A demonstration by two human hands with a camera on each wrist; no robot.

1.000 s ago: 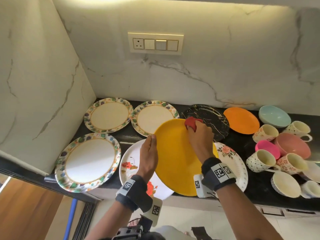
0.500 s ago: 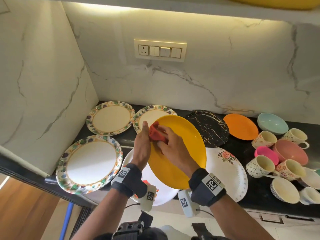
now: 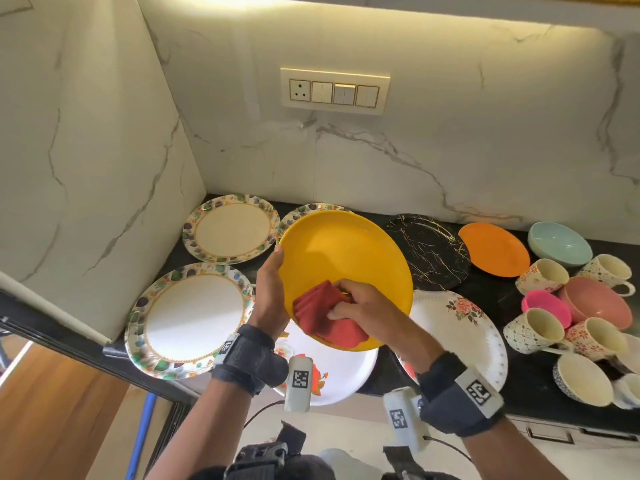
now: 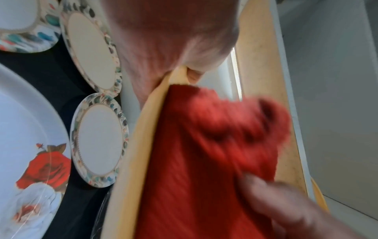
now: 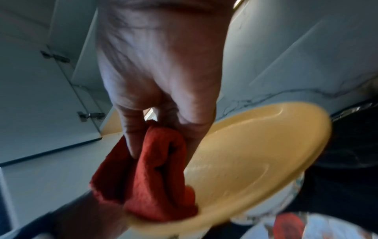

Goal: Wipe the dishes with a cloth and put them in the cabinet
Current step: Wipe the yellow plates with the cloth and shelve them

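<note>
My left hand (image 3: pixel 269 292) grips the yellow plate (image 3: pixel 346 261); my right hand (image 3: pixel 367 306) clenches the red cloth (image 3: pixel 322 317), which hides the plate's near rim.

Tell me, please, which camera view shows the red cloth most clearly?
The right wrist view: the red cloth fills the centre, bunched in the right hand against the yellow plate. The head view shows it smaller, partly under that hand; the left wrist view shows it large but blurred.
</note>
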